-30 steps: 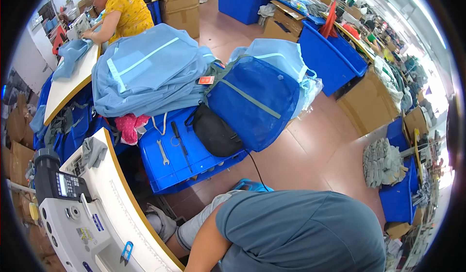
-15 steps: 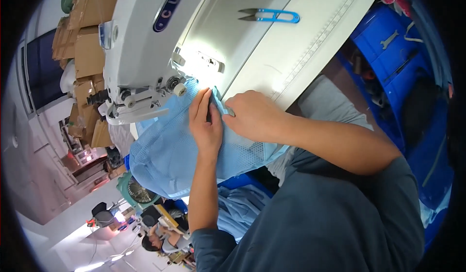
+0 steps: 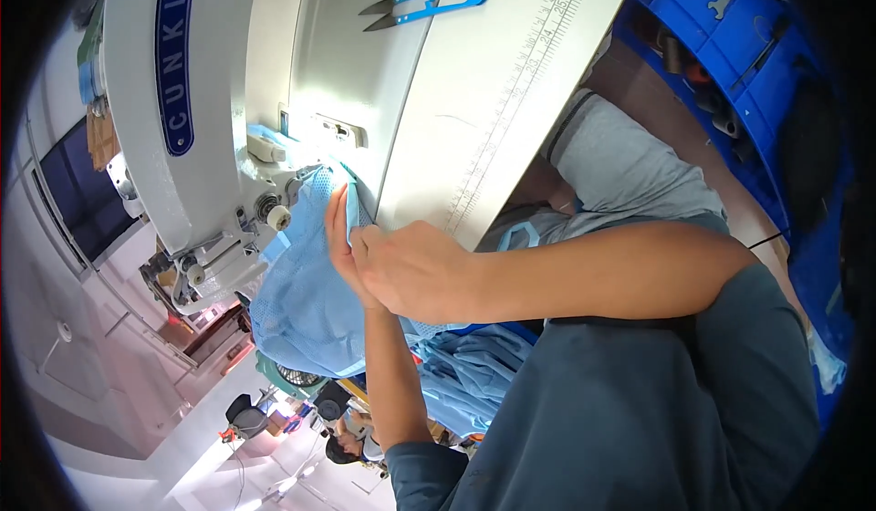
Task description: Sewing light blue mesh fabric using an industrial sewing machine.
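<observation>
L hand [image 3: 339, 237] straight-fingered against blue cloth [image 3: 297, 315], R hand [image 3: 415, 269] curled, overlapping it; can't tell if either's pinching. Cloth's mostly L of both hands, edge running up from the fingertips twd machine's [image 3: 214, 151] lit end, L fingertips nearer.

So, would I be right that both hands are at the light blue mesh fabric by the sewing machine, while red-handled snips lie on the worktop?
Not quite: in the head view, the snips on the worktop have a blue handle, not red. The left hand and right hand are at the fabric by the sewing machine.
</observation>
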Demonstrator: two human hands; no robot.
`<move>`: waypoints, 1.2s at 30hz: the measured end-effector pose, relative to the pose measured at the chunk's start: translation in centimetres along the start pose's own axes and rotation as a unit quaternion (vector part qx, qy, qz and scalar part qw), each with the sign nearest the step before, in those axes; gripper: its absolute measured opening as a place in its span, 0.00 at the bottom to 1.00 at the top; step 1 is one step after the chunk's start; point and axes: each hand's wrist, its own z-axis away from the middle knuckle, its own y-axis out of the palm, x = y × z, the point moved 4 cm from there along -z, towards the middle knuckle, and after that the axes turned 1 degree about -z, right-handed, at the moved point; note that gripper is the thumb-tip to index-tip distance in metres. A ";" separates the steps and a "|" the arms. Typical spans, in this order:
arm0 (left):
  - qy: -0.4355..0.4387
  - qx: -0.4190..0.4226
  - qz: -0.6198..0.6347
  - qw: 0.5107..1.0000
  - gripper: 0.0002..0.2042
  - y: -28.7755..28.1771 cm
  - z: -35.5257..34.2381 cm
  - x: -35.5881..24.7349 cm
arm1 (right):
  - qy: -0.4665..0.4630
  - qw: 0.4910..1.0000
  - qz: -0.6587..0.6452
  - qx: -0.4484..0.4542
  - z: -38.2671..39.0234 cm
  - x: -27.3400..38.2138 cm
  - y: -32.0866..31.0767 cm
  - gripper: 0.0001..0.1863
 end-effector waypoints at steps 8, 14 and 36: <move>0.012 0.000 -0.044 0.999 0.22 0.2 -0.3 -1.6 | 0.008 0.998 0.023 0.049 0.1 0.0 -1.4 0.14; 0.056 -0.066 -0.071 0.994 0.23 0.1 -0.1 -2.1 | -0.046 0.969 0.238 -0.045 -4.0 -3.8 -7.3 0.09; 0.011 -0.092 -0.040 0.995 0.21 0.5 2.2 -2.3 | -0.179 0.921 0.327 0.117 -10.3 -6.2 -4.5 0.14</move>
